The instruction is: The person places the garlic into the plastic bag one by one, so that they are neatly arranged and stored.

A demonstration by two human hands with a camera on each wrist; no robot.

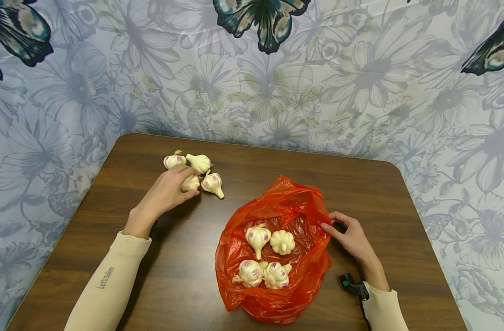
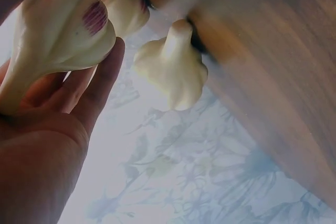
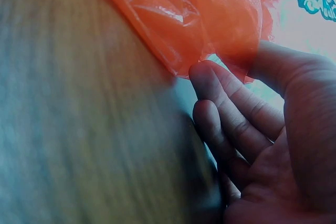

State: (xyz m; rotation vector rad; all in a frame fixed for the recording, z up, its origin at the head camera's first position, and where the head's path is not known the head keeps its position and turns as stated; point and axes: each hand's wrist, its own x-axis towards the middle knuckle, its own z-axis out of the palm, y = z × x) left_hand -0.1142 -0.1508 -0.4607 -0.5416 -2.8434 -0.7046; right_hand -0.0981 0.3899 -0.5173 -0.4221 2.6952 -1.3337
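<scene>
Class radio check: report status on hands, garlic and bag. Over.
Left hand gripping one garlic bulb. Right hand pinching edge of red bag. Four bulbs in bag. Three loose bulbs crowd left hand.

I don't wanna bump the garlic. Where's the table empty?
Bare tabletop lies between the left sleeve and the red bag, and behind the right hand towards the back corner. Four garlic bulbs crowd the left hand's spot, and four more are inside the bag.
</scene>
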